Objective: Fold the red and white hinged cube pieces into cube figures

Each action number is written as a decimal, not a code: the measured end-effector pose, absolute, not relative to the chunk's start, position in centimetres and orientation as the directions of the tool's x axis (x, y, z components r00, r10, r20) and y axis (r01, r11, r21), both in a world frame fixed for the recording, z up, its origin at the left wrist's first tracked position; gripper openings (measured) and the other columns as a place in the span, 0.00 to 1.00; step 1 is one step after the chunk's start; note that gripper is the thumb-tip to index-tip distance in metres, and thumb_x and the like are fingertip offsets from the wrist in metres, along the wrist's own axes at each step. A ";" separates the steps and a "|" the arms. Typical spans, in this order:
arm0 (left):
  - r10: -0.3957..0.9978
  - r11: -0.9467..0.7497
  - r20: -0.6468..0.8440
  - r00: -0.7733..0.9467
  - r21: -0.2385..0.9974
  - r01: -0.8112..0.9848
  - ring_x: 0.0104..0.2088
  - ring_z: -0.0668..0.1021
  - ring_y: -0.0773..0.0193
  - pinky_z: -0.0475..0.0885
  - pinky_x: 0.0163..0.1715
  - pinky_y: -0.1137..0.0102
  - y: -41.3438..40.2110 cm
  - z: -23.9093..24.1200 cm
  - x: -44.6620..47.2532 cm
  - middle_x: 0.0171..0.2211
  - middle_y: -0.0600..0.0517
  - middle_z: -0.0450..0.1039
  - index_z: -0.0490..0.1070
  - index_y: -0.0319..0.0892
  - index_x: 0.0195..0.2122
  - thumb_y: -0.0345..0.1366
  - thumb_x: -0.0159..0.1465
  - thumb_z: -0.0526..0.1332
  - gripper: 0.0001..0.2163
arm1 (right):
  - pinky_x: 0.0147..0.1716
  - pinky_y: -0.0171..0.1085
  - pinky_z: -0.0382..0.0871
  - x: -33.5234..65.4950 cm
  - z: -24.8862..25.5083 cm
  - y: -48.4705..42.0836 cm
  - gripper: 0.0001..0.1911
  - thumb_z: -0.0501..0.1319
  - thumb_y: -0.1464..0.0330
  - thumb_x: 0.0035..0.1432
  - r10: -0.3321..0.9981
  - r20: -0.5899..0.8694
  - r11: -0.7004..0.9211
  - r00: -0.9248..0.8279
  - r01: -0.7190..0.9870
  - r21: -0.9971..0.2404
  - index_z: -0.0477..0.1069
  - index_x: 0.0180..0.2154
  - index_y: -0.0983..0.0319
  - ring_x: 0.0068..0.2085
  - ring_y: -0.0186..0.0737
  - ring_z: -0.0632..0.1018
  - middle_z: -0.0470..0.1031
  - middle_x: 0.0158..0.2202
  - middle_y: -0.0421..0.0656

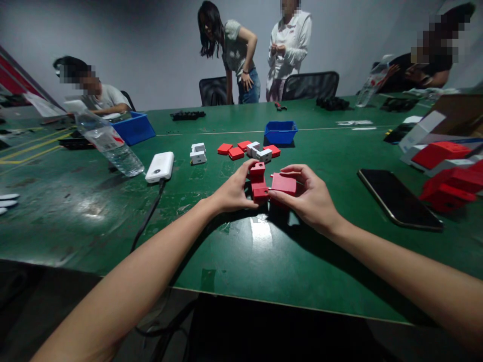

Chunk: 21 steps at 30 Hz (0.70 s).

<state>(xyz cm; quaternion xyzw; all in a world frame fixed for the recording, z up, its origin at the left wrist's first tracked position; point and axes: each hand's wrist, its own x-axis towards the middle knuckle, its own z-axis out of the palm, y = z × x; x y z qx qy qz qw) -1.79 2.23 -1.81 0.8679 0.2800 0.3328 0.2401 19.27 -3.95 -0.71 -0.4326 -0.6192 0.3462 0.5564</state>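
Observation:
Between thumb and fingers, my left hand [236, 188] grips a red U-shaped block [258, 182] with small holes in its ends. My right hand [311, 198] pinches a red rectangular block [284, 184] with thin pins sticking out toward the notched one. The two blocks face each other just above the green table, nearly touching; whether the pins meet the holes I cannot tell. Just beyond my hands lie several flat red blocks [236, 153] and white notched blocks [263, 154]. More white notched pieces [198, 154] stand to the left of them.
A blue bin [280, 131] stands behind the blocks. At left are a white power bank [160, 167] with a black cable and a leaning water bottle [109, 143]. To the right lie a phone [399, 199] and stacked red and white blocks [451, 188]. Several people are across the table [241, 251].

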 end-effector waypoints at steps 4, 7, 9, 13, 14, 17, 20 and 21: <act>0.645 -0.729 0.445 0.622 0.603 0.324 0.62 0.69 0.43 0.64 0.62 0.47 2.2 -1.7 -1.8 0.64 0.38 0.60 0.49 0.46 0.64 0.36 0.48 0.72 0.45 | 0.46 0.46 0.79 19.0 -0.5 -4.4 0.20 0.72 0.64 0.49 0.929 0.352 0.359 -0.112 0.045 -0.932 0.71 0.44 0.59 0.42 0.44 0.82 0.80 0.41 0.45; 0.648 -0.722 0.438 0.623 0.613 0.321 0.62 0.69 0.43 0.64 0.62 0.47 2.2 -1.7 -1.7 0.64 0.38 0.60 0.49 0.46 0.64 0.36 0.48 0.72 0.45 | 0.49 0.47 0.78 19.0 -0.5 -4.4 0.21 0.71 0.67 0.49 0.930 0.345 0.350 -0.129 0.020 -0.937 0.72 0.45 0.59 0.45 0.45 0.82 0.80 0.44 0.46; 0.651 -0.719 0.433 0.623 0.616 0.323 0.62 0.69 0.43 0.64 0.62 0.47 2.2 -1.7 -1.7 0.64 0.38 0.60 0.49 0.46 0.64 0.36 0.48 0.72 0.45 | 0.51 0.46 0.78 19.0 -0.6 -4.4 0.22 0.71 0.69 0.48 0.928 0.354 0.360 -0.114 0.035 -0.932 0.71 0.46 0.59 0.46 0.45 0.82 0.79 0.47 0.46; 0.653 -0.719 0.430 0.623 0.612 0.330 0.62 0.69 0.43 0.64 0.62 0.47 2.1 -1.7 -1.8 0.63 0.37 0.60 0.49 0.45 0.64 0.36 0.47 0.72 0.46 | 0.51 0.45 0.77 19.1 -0.7 -4.2 0.24 0.69 0.72 0.47 0.915 0.391 0.399 -0.095 0.086 -0.913 0.70 0.48 0.60 0.47 0.45 0.81 0.78 0.49 0.47; 0.655 -0.717 0.429 0.622 0.613 0.331 0.62 0.69 0.43 0.64 0.62 0.47 2.1 -1.7 -1.8 0.63 0.37 0.60 0.49 0.45 0.64 0.36 0.47 0.72 0.46 | 0.51 0.45 0.78 19.1 -0.7 -4.1 0.25 0.69 0.73 0.47 0.909 0.407 0.414 -0.090 0.092 -0.905 0.69 0.49 0.59 0.48 0.45 0.81 0.77 0.50 0.48; 0.663 -0.707 0.420 0.620 0.624 0.333 0.62 0.69 0.43 0.64 0.62 0.47 2.1 -1.7 -1.8 0.63 0.37 0.60 0.49 0.44 0.64 0.35 0.47 0.72 0.46 | 0.49 0.45 0.78 19.1 -0.7 -4.1 0.31 0.69 0.72 0.45 0.903 0.423 0.429 -0.071 0.096 -0.898 0.66 0.52 0.59 0.51 0.47 0.80 0.75 0.54 0.49; 0.664 -0.706 0.421 0.619 0.626 0.332 0.62 0.69 0.42 0.65 0.62 0.46 2.2 -1.7 -1.8 0.63 0.37 0.60 0.49 0.45 0.65 0.36 0.47 0.72 0.46 | 0.49 0.47 0.78 19.1 -0.6 -4.1 0.31 0.69 0.71 0.45 0.917 0.394 0.399 -0.063 0.109 -0.911 0.66 0.52 0.58 0.50 0.49 0.80 0.75 0.54 0.50; 0.662 -0.708 0.424 0.618 0.623 0.331 0.62 0.69 0.42 0.64 0.62 0.46 2.2 -1.7 -1.8 0.63 0.38 0.60 0.49 0.46 0.65 0.36 0.47 0.72 0.46 | 0.50 0.48 0.78 19.2 -0.6 -4.1 0.30 0.69 0.71 0.45 0.920 0.386 0.391 -0.067 0.120 -0.912 0.67 0.52 0.59 0.49 0.49 0.80 0.75 0.53 0.50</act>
